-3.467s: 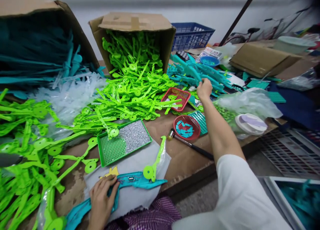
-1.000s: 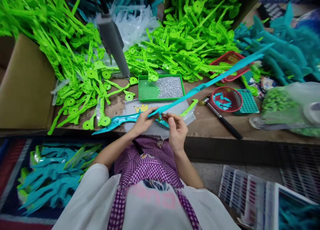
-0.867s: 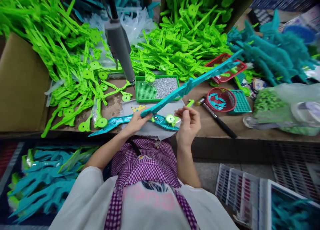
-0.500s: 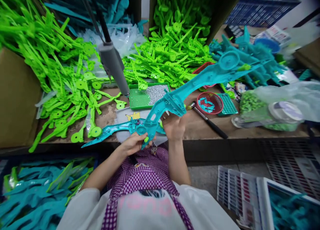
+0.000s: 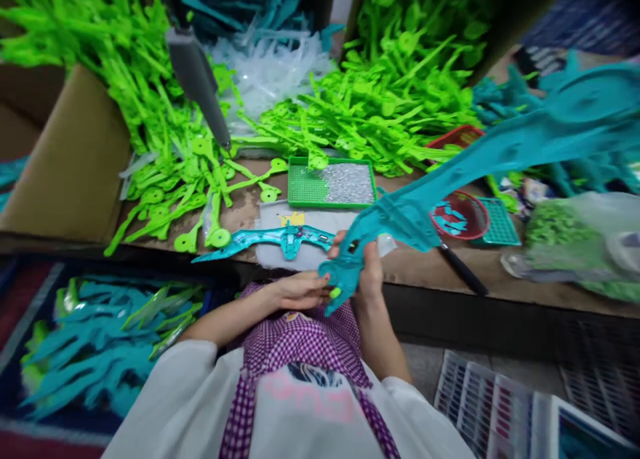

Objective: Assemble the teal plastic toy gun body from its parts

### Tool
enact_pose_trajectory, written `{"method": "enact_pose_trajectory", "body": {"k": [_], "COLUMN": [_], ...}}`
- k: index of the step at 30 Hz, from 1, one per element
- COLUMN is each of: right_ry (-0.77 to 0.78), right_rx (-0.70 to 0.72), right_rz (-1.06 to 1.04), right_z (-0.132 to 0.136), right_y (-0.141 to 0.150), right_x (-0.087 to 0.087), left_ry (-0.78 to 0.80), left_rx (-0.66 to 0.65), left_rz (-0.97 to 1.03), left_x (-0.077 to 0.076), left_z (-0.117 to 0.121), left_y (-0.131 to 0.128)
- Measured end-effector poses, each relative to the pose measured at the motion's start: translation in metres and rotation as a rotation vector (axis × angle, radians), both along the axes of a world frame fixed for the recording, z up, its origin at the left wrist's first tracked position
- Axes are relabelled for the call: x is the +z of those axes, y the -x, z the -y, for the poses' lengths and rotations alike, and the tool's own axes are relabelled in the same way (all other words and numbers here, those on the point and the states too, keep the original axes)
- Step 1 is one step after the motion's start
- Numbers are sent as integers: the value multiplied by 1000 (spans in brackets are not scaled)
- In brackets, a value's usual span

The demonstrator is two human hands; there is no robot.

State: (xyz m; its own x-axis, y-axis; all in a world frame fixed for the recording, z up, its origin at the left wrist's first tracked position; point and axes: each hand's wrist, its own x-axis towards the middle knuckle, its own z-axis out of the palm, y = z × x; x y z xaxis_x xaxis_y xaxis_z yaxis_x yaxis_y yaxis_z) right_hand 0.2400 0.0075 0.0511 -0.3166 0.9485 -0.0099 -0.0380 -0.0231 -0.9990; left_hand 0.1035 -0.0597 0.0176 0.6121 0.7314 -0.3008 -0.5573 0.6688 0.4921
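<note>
A long teal plastic toy bow half [image 5: 440, 179] is held up at a slant, its far limb with the round wheel shape reaching toward the upper right. My right hand [image 5: 371, 276] wraps round it from behind near the lower end. At the bottom tip, beside a small yellow-green piece [image 5: 335, 292], the fingers of my left hand [image 5: 303, 291] pinch its edge. Behind my hands another teal bow half [image 5: 270, 239], inner side up, lies on a grey cloth [image 5: 267, 212] with a yellow cartoon print.
A grey electric screwdriver [image 5: 197, 86] hangs at the left. Beyond the cloth is a green tray [image 5: 307, 184] of small screws. Piles of lime-green parts [image 5: 350, 122] line the back. A red basket [image 5: 467, 222], a hammer [image 5: 465, 272] and a crate of teal parts [image 5: 205, 306] stand around.
The held bow half has come nearer to the camera and turned, its far end now running out at the right. The view has shifted, so the bench sits further right.
</note>
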Motion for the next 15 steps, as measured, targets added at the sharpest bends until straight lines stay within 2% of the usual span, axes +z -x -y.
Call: {"method": "enact_pose_trajectory", "body": {"k": [3, 6, 8, 11, 15], "right_ry": [-29, -91, -155, -362, -711], "right_rx": [76, 129, 172, 274, 390], "right_rz": [117, 261, 380, 618, 964], "right_z": [-8, -8, -4, -4, -24], "right_y": [-44, -85, -102, -103, -71], "right_x": [-1, -9, -14, -14, -5], "left_ry": [-101, -188, -242, -290, -381], "left_rx": [47, 224, 340, 569, 1048], "left_rz": [-151, -540, -836, -1207, -1622], "left_x": [-3, -6, -7, -5, 6], "left_z": [9, 39, 63, 90, 97], "left_y": [16, 53, 81, 121, 162]}}
